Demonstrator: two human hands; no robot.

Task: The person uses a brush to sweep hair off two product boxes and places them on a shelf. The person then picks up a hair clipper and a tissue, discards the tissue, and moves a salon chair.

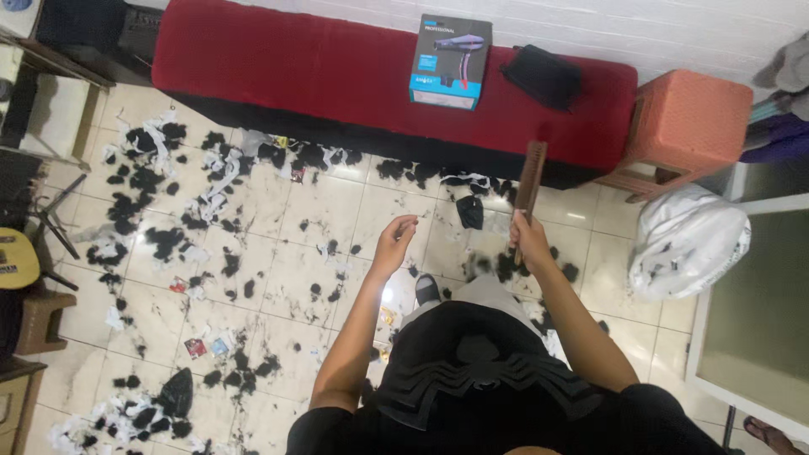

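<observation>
While raised: 2 hands (396, 244), 1 comb (530, 187).

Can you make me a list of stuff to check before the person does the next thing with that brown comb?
1. Comb held firmly: the right hand grips the brown comb by its lower end, comb upright. Ok.
2. Other hand free: the left hand has fingers pinched together; whether it holds a bit of hair is too small to see. Cannot tell.
3. Floor safe to step on: the tiled floor is strewn with black hair clumps and paper scraps. Not ok.
4. Feet clear: a foot stands among the clippings. Not ok.
5. Bench things out of the way: the hair dryer box and black pouch sit on the red bench, apart from both hands. Ok.
</observation>
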